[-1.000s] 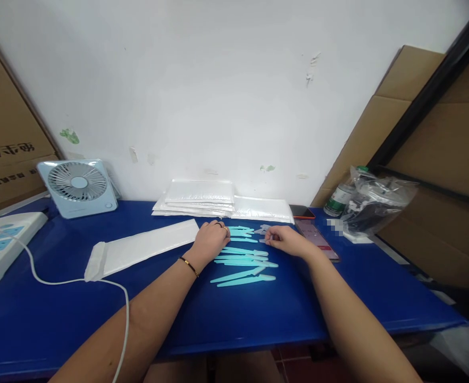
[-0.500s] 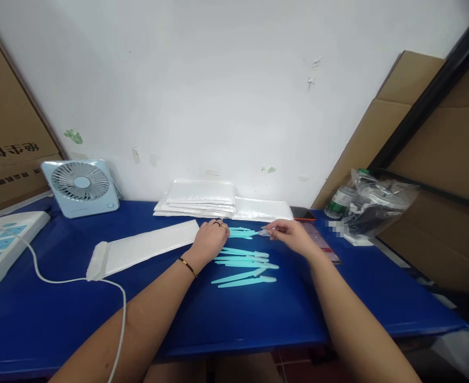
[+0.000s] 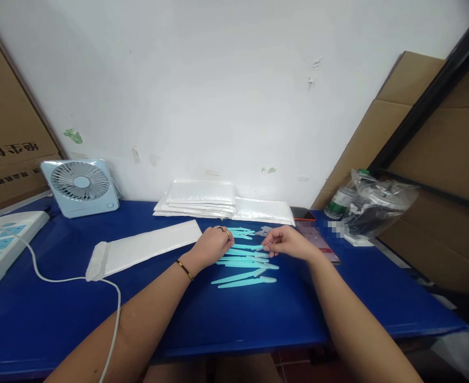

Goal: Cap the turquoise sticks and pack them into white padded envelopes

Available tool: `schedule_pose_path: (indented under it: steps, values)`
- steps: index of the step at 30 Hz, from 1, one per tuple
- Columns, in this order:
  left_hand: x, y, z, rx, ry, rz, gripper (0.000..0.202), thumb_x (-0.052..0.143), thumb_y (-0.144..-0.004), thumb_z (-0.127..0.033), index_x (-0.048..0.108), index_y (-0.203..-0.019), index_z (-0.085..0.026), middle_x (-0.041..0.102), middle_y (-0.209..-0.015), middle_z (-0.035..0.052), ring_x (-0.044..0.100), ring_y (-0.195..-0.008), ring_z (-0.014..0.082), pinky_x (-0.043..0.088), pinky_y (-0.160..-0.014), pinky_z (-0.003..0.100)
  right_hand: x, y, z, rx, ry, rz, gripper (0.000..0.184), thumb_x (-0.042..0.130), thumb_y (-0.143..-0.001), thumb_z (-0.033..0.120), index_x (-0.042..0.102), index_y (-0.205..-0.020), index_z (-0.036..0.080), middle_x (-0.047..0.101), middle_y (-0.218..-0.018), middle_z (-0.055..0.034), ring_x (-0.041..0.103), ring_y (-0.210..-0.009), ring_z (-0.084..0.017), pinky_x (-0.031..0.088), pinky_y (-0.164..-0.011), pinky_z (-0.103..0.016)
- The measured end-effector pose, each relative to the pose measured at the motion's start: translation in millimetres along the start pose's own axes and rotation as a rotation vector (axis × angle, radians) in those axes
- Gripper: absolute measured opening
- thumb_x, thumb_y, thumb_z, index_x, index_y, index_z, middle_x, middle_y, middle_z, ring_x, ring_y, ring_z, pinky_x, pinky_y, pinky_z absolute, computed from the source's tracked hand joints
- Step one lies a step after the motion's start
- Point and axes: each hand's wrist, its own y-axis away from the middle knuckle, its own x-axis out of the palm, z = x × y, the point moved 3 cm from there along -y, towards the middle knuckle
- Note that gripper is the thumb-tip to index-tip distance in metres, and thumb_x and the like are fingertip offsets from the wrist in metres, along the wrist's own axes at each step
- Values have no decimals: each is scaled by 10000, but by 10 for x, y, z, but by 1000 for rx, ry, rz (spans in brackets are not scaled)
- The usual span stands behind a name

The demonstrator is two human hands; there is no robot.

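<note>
- Left hand (image 3: 214, 244): grip pinches one end of a slim turquoise plastic stick (image 3: 247, 247).
- Right hand (image 3: 287, 242): grip pinches its other end.
- Similar turquoise sticks (image 3: 246, 283) lie on the blue tabletop (image 3: 258, 316).

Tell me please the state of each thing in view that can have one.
Right hand: pinching a stick
Left hand: at that stick's other end, grip unclear
Other sticks: lying loose
Envelope: flat
Envelope stack: flat
Fan: upright, spinning unclear
Bottle: capped
Near phone: screen looks lit
Far phone: screen dark
</note>
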Motion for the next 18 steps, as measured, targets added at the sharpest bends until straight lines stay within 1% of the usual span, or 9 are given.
schedule_pose_path:
  steps: [2, 5, 8, 9, 11, 13, 14, 15, 18]
  values:
    - [-12, 3, 6, -23, 67, -5, 265, 392, -896, -253, 609, -766, -173, 626, -849, 51, 562, -807, 174, 397, -718, 282, 15, 15, 9, 23, 6, 37, 281, 734, -661, 369, 642, -764, 125, 648, -581, -22, 644, -553, -151, 495, -505, -240]
    - [-27, -16, 9, -82, 189, -59, 255, 378, -904, -263, 598, -820, -166, 621, -873, 57, 567, -824, 168, 421, -733, 267, 23, 5, 18, 23, -55, 9, 286, 745, -654, 358, 624, -766, 124, 649, -574, -17, 644, -542, -146, 489, -494, -230]
    - [-22, -30, -13, -115, 253, -86, 236, 381, -902, -256, 582, -820, -163, 621, -877, 56, 569, -849, 169, 430, -752, 263, 32, -8, 36, 2, -117, -9, 312, 746, -654, 374, 619, -788, 123, 659, -598, -23, 648, -556, -148, 493, -504, -236]
    - [-18, -28, -24, -119, 260, -80, 235, 383, -900, -257, 583, -819, -165, 624, -876, 54, 573, -847, 169, 432, -747, 262, 33, -7, 40, 1, -121, -2, 322, 747, -651, 382, 619, -790, 122, 659, -601, -26, 648, -558, -150, 492, -505, -238]
    - [-5, -18, -47, -108, 263, -28, 242, 397, -893, -271, 596, -801, -170, 637, -864, 43, 584, -813, 164, 433, -728, 259, 26, 3, 38, 12, -95, 43, 338, 748, -643, 397, 624, -793, 122, 662, -613, -32, 647, -565, -155, 485, -507, -243]
    - [4, -5, -51, -96, 246, 22, 252, 419, -883, -297, 619, -782, -180, 652, -848, 30, 592, -781, 160, 430, -716, 259, -10, 16, 11, 34, -19, 82, 348, 741, -642, 411, 639, -816, 128, 666, -646, -38, 635, -565, -152, 471, -513, -249]
    - [6, -1, -40, -95, 222, 28, 252, 431, -878, -308, 631, -781, -188, 657, -852, 26, 593, -788, 163, 427, -721, 264, -49, 17, -14, 44, 48, 57, 346, 729, -651, 417, 648, -833, 134, 663, -655, -36, 620, -555, -147, 460, -513, -252]
    - [5, 0, -19, -99, 187, 13, 241, 446, -872, -316, 641, -797, -196, 660, -871, 24, 591, -818, 173, 422, -733, 273, -102, 13, -45, 48, 138, -9, 333, 712, -667, 415, 657, -846, 140, 654, -655, -32, 600, -545, -142, 445, -512, -254]
    - [18, -16, 84, -122, 52, -86, 195, 494, -852, -316, 646, -928, -223, 646, -995, 30, 553, -964, 213, 406, -778, 309, -263, -21, -140, 3, 469, -300, 246, 654, -716, 352, 680, -873, 165, 628, -692, -29, 552, -576, -143, 419, -553, -268]
